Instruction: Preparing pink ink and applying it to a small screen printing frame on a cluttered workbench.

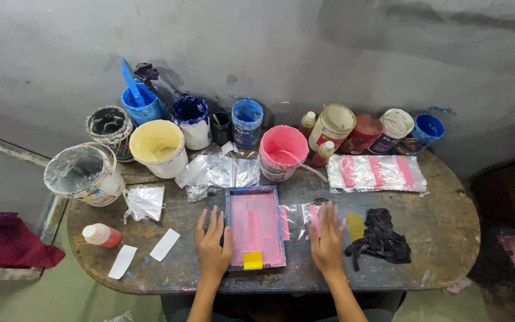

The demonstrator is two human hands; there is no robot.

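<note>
A small blue-framed printing screen [255, 194] coated in pink ink lies on the worn table [436, 232], with a yellow squeegee [253, 260] resting at its near end. My left hand [213, 245] lies flat on the table, fingers spread, touching the frame's left edge. My right hand [326, 238] presses flat on a clear plastic sheet [298, 216] with pink stripes, just right of the frame. Neither hand holds anything.
Several paint tubs line the back: a pink tub [284, 151] with a stick, yellow tub [158, 146], grey tub [83, 172], blue tubs. A stack of pink-striped plastic bags [377, 173] lies back right. A black rag [381, 238], red-capped bottle [102, 235] and paper strips [165, 244] lie nearby.
</note>
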